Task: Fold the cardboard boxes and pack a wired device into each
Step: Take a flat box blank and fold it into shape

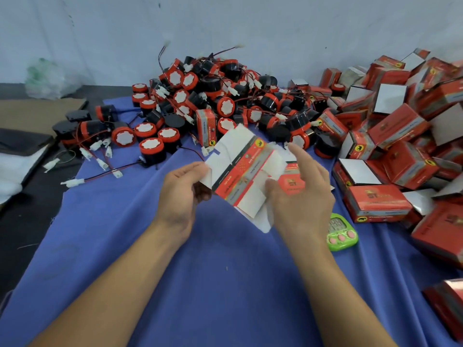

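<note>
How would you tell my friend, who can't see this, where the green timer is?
Find the blue cloth, then the heap of red boxes on its right. At the heap's near edge, beside the person's right hand, lies the timer. It alone is bright green, with three pink buttons under a small screen.

Glossy printed cardboard box (244,169), matt blue cloth (213,259), shiny plastic timer (342,232).
</note>
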### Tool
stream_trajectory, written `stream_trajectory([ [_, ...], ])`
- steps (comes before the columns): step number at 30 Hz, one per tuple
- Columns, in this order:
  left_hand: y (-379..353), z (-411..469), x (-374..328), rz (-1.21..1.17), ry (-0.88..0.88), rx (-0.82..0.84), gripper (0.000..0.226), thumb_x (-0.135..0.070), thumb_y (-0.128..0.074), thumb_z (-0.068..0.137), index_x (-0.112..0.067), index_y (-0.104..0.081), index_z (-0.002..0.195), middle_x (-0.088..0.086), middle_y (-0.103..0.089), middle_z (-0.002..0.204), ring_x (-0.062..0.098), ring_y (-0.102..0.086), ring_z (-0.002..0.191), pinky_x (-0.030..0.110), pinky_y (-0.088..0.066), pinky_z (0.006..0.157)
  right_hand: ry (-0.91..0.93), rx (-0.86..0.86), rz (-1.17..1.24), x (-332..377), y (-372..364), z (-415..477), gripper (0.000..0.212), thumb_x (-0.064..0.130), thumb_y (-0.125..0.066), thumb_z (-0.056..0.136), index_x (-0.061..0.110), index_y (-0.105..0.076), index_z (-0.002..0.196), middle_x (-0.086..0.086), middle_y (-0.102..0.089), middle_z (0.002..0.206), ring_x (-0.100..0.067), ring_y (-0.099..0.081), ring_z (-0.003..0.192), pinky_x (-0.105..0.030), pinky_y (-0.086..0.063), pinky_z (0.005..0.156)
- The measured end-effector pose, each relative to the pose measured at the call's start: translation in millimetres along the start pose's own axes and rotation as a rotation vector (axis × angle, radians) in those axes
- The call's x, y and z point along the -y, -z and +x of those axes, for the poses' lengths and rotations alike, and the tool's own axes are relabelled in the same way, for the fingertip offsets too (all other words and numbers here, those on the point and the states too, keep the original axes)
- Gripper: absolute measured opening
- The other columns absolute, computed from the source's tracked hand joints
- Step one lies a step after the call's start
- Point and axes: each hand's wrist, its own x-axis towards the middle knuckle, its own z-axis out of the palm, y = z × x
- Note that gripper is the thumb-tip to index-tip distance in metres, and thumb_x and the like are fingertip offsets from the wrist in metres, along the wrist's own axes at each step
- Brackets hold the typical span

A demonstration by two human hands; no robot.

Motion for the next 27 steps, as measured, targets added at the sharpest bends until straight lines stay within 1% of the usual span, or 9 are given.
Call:
stream_trajectory([
  [3,4,2,-1,-0.086,0.117,0.046,0.023,-0.011,-0.055,0.101,-0.001,-0.076,0.100,0.017,-0.075,0.100,0.026,-0.070,0.083,0.035,-0.060,0.072,0.197,0.092,-0.100,3,-10,-9,0.058,0.008,-0.073,0.087,0.042,-0.062,0.133,0.008,-0.053,0.123,0.005,-0.047,0.109,0.004,-0.030,0.086],
  [5,8,2,-2,-0.117,0.169,0.154,0.028,-0.009,-0.053,0.099,0.008,-0.072,0.112,0.019,-0.075,0.106,0.024,-0.073,0.087,0.033,-0.062,0.072,0.203,0.203,-0.118,3,-16,-14,0.052,0.000,-0.064,0.090,0.034,-0.069,0.129,0.005,-0.060,0.122,-0.008,-0.054,0.111,0.000,-0.032,0.088],
  [6,10,2,-2,-0.110,0.181,0.213,0.029,-0.008,-0.055,0.097,0.008,-0.072,0.114,0.019,-0.076,0.107,0.024,-0.074,0.088,0.031,-0.062,0.072,0.183,0.240,-0.107,2,-18,-15,0.052,-0.001,-0.061,0.091,0.033,-0.069,0.129,0.006,-0.063,0.119,-0.005,-0.055,0.105,0.000,-0.034,0.086],
  [9,11,3,-3,-0.101,0.165,0.292,0.033,-0.014,-0.064,0.083,0.000,-0.075,0.110,0.016,-0.078,0.108,0.024,-0.076,0.092,0.031,-0.063,0.074,0.149,0.289,-0.055,4,-17,-17,0.060,0.005,-0.062,0.085,0.038,-0.063,0.136,0.012,-0.067,0.118,-0.003,-0.057,0.096,-0.008,-0.045,0.083],
  [12,9,2,-2,-0.040,0.070,0.331,0.028,-0.015,-0.066,0.084,-0.011,-0.083,0.106,0.015,-0.078,0.112,0.026,-0.076,0.099,0.031,-0.063,0.078,0.205,0.346,-0.018,9,-14,-18,0.067,0.021,-0.069,0.077,0.039,-0.056,0.140,0.020,-0.061,0.133,0.004,-0.054,0.119,-0.010,-0.040,0.099],
  [16,8,-1,0,0.118,-0.079,0.330,0.029,-0.003,-0.069,0.086,-0.020,-0.083,0.104,0.011,-0.080,0.107,0.027,-0.077,0.099,0.029,-0.062,0.077,0.258,0.386,0.035,10,-13,-15,0.058,0.004,-0.077,0.078,0.034,-0.064,0.126,0.021,-0.050,0.147,0.007,-0.042,0.136,-0.006,-0.033,0.105],
  [20,7,-2,-1,0.168,-0.125,0.341,0.031,-0.004,-0.073,0.075,-0.020,-0.085,0.098,0.012,-0.081,0.100,0.029,-0.079,0.094,0.031,-0.063,0.078,0.292,0.443,0.046,10,-17,-17,0.048,0.012,-0.078,0.081,0.034,-0.060,0.120,0.023,-0.044,0.148,0.003,-0.037,0.141,-0.002,-0.030,0.101],
  [23,6,-6,-2,0.176,-0.131,0.360,0.026,-0.009,-0.078,0.076,-0.024,-0.086,0.096,0.010,-0.081,0.099,0.028,-0.079,0.094,0.029,-0.063,0.077,0.312,0.464,0.044,8,-18,-17,0.051,0.008,-0.079,0.076,0.035,-0.058,0.114,0.022,-0.042,0.151,0.005,-0.033,0.143,0.000,-0.027,0.100],
  [27,0,-11,4,0.259,-0.164,0.308,0.019,-0.012,-0.077,0.080,-0.021,-0.083,0.096,0.007,-0.081,0.094,0.026,-0.079,0.089,0.033,-0.063,0.071,0.344,0.420,0.026,10,-18,-18,0.042,0.006,-0.076,0.074,0.031,-0.055,0.101,0.014,-0.048,0.151,0.006,-0.033,0.144,-0.008,-0.033,0.105],
])
